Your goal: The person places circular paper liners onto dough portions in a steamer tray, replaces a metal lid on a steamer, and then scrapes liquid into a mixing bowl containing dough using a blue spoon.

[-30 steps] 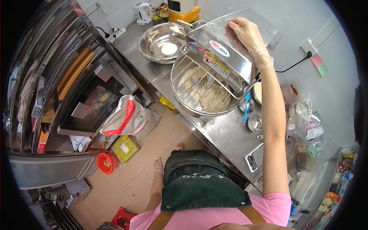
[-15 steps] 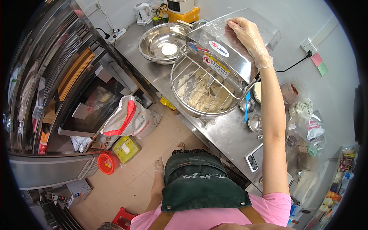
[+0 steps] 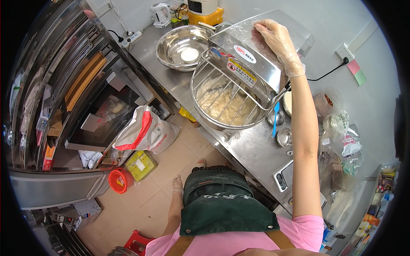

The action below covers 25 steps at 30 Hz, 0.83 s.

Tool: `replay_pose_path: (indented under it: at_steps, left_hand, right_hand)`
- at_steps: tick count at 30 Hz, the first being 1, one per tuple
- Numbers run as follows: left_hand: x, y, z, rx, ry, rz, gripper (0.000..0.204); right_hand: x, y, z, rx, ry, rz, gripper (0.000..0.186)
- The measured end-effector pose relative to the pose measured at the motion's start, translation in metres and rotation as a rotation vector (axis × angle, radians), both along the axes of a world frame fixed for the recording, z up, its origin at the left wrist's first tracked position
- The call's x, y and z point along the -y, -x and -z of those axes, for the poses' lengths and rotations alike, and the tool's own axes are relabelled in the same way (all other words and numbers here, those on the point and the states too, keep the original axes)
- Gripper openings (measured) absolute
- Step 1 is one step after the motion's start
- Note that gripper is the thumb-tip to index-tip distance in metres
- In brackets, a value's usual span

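My right hand [image 3: 277, 45], in a clear plastic glove, rests on the top of a shiny metal stand mixer [image 3: 265, 64]. Its fingers lie bent over the casing and grip nothing that I can see. Below the mixer head, a steel bowl [image 3: 226, 129] sits under a wire guard [image 3: 230, 100]. Pale, wet-looking dough [image 3: 220, 102] fills its lower part, with a smeared swirl in it. My left hand [image 3: 177, 184], also gloved, hangs low beside my dark green apron [image 3: 228, 209], away from the counter. Its fingers are too small and foreshortened to read.
A wide steel basin [image 3: 166, 47] stands left of the mixer. Right of it are a blue spatula [image 3: 276, 119], small metal bowls [image 3: 284, 137] and a scale [image 3: 282, 179]. A flour sack [image 3: 147, 132], a red bucket [image 3: 120, 181] and a rack [image 3: 47, 85] stand at left.
The dough in the mixer bowl has shifted from separate lumps to a smoother, swirled mass. Both my hands stay where they were.
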<state>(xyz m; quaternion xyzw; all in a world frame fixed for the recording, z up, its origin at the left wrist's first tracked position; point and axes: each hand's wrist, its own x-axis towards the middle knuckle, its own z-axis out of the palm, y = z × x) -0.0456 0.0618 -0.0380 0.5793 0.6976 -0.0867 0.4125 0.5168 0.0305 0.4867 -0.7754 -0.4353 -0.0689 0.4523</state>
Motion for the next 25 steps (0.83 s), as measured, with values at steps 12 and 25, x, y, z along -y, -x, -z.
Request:
replay_pose_path:
  at_steps: [12,25]
  left_hand:
    - [0.0,0.007,0.015,0.048,-0.029,-0.008,0.064]
    - [0.002,-0.004,-0.006,0.04,-0.046,-0.004,0.064]
  right_hand:
    - [0.0,0.0,-0.002,0.007,0.004,-0.003,0.026]
    - [-0.001,-0.003,0.001,-0.013,0.008,0.004,0.026]
